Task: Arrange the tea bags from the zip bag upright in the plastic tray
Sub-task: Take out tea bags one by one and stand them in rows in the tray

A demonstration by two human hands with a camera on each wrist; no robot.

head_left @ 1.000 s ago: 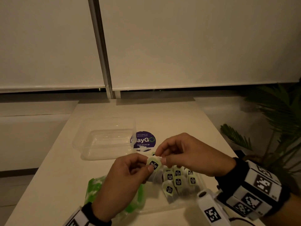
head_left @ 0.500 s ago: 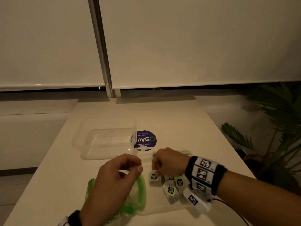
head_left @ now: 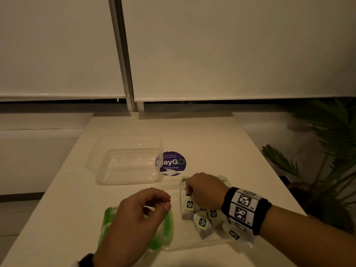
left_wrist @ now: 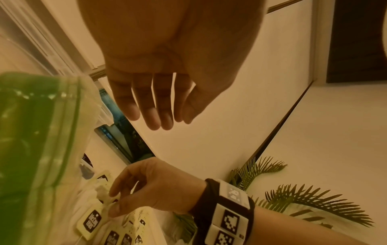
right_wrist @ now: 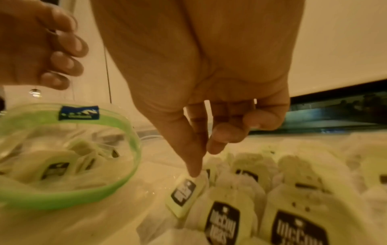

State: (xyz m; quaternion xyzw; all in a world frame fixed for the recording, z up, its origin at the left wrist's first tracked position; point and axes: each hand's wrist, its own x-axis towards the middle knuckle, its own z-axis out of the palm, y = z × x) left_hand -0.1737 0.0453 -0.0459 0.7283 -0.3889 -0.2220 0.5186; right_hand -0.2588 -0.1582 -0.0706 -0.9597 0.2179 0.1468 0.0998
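Note:
Several tea bags (head_left: pixel 202 222) with pale green tags stand in a shallow clear tray (head_left: pixel 192 246) at the near right. My right hand (head_left: pixel 189 190) is down among them. Its thumb and finger pinch the top of the leftmost tea bag (left_wrist: pixel 92 222), and a fingertip touches that bag's tag (right_wrist: pixel 184 192). The zip bag (head_left: pixel 165 228) with the green rim lies open at the near left, with more tea bags inside (right_wrist: pixel 62 165). My left hand (head_left: pixel 166 202) hovers over the zip bag's mouth, fingers loosely bent, holding nothing (left_wrist: pixel 163 119).
A deeper clear plastic container (head_left: pixel 127 162) sits further back on the left, beside a round purple sticker (head_left: pixel 171 163) on the white table. A potted palm (head_left: pixel 327 151) stands off the table's right edge. Window blinds are behind.
A second ago both hands held one tea bag above the tray. My right hand has lowered it into the row, and my left hand has let go and drawn back over the zip bag.

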